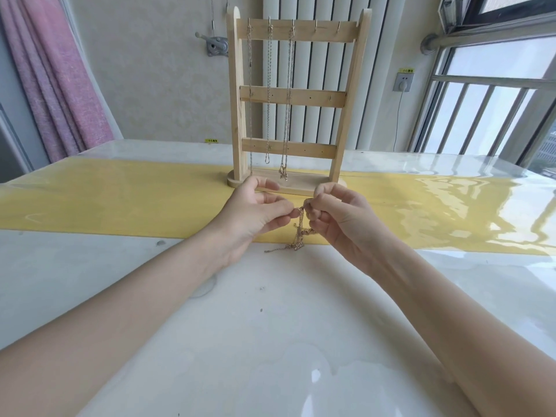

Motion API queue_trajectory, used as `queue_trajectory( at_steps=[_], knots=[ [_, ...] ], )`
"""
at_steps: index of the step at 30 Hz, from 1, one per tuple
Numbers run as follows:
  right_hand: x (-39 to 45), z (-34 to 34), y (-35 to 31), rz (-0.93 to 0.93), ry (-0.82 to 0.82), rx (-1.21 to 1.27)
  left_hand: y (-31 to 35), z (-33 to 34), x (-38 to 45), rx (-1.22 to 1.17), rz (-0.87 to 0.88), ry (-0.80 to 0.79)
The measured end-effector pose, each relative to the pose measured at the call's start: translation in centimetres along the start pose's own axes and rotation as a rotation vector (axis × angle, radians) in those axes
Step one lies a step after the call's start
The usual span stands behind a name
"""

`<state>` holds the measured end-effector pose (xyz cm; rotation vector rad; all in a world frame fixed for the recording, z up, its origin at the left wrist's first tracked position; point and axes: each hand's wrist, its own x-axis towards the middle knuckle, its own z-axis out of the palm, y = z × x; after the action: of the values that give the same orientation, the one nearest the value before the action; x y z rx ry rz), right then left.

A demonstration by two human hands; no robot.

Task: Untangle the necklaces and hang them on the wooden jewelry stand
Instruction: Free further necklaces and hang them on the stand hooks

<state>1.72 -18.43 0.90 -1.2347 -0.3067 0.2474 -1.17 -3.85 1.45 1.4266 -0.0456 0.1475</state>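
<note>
A wooden jewelry stand (293, 97) with three crossbars stands upright on the yellow runner at the table's far middle. Three chains (268, 94) hang from hooks on its top bar, at the left side. Just in front of the stand's base, my left hand (255, 212) and my right hand (334, 215) each pinch the top of a tangled gold necklace (299, 233). The chain droops between the hands, and its lower end lies bunched on the table with a thin tail trailing left.
A yellow runner (120, 206) crosses the glossy white table (270, 326). Two hooks at the right of the stand's top bar are bare. A pink curtain (51, 79) hangs at the far left, a window with railings at the right.
</note>
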Motion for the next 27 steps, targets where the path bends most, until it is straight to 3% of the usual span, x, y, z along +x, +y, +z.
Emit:
queue_trajectory(
  at_steps=[7,14,18,21,22,26,27],
  knots=[
    [-0.3,-0.5,-0.1,-0.009,0.029,-0.172,0.7,-0.5,0.1,-0.191,-0.107,-0.077],
    [-0.5,-0.3,0.0,0.002,0.014,-0.214,0.7,-0.8,0.4,-0.264,-0.165,-0.01],
    [-0.4,-0.2,0.1,0.002,0.06,-0.18,0.8,-0.4,0.2,-0.38,-0.202,-0.06],
    [-0.4,-0.3,0.1,-0.009,0.071,-0.167,0.8,-0.3,0.1,-0.272,-0.191,-0.068],
    [-0.4,-0.2,0.2,-0.036,0.065,-0.272,0.7,-0.4,0.1,-0.154,-0.171,-0.055],
    [-0.3,0.3,0.4,-0.356,0.105,-1.169,0.1,-0.7,0.0,0.456,0.012,0.002],
    [-0.3,0.6,0.5,-0.428,0.11,-1.265,-0.1,-0.7,0.1,0.53,0.051,0.023]
  ],
)
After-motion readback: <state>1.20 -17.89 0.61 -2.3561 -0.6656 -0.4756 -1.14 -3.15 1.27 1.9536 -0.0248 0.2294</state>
